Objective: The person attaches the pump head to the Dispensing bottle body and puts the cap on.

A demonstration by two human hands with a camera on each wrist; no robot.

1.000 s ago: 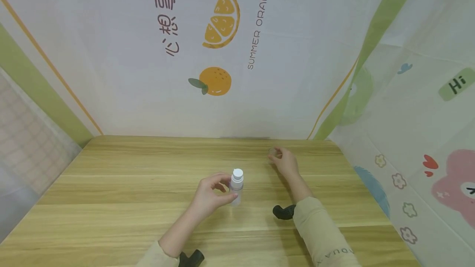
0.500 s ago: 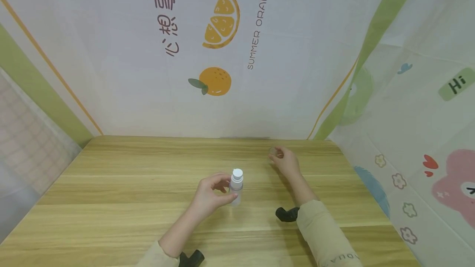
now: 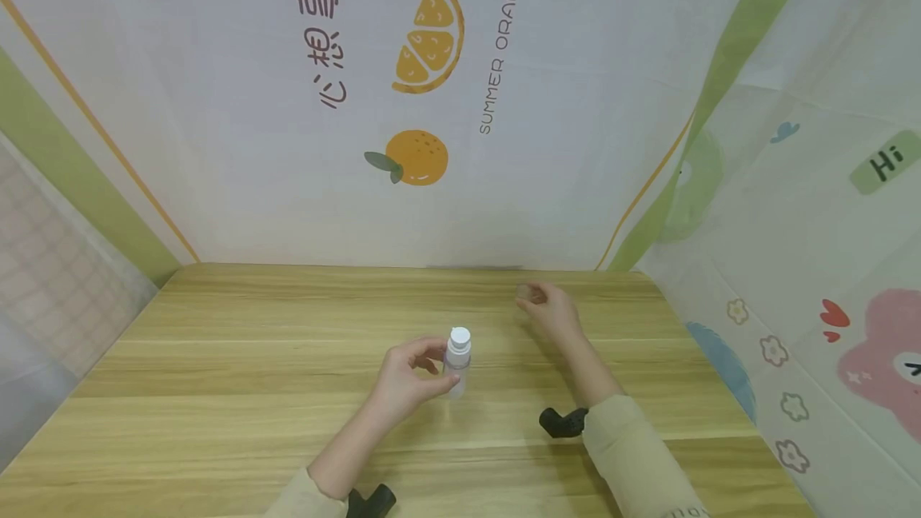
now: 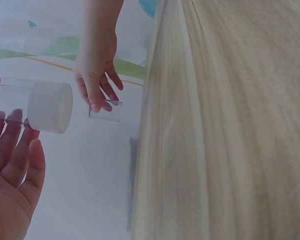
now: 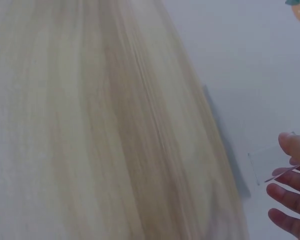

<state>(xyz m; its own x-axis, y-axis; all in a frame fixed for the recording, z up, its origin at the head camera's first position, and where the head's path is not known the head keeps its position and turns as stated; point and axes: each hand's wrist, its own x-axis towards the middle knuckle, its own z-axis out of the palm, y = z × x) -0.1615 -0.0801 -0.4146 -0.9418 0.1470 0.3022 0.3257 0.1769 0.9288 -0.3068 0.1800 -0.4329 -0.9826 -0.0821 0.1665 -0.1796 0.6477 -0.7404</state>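
In the head view, my left hand [image 3: 412, 378] holds a small upright bottle [image 3: 458, 360] with a white top, thumb on the near side and fingers behind. Seen from the left wrist, the bottle [image 4: 50, 107] has a clear body and a broad white end; the left hand [image 4: 12, 185] partly leaves the frame. Farther back and to the right, my right hand [image 3: 552, 312] pinches a small clear cap [image 3: 524, 292] between thumb and fingers. The right wrist view shows this see-through cap [image 5: 270, 162] above the table's back edge, at the fingertips of the right hand [image 5: 292, 185].
The wood-grain table [image 3: 237, 390] spreads beneath both hands. A printed white cloth [image 3: 288, 182] hangs behind it, another cloth [image 3: 813, 262] on the right. Black wrist-worn pieces show by the right sleeve [image 3: 564, 422] and left sleeve [image 3: 370, 500].
My right hand and the clear cap have shifted slightly left, while the right forearm and sleeve have swung a little outward to the right. The left hand and bottle stay almost still.
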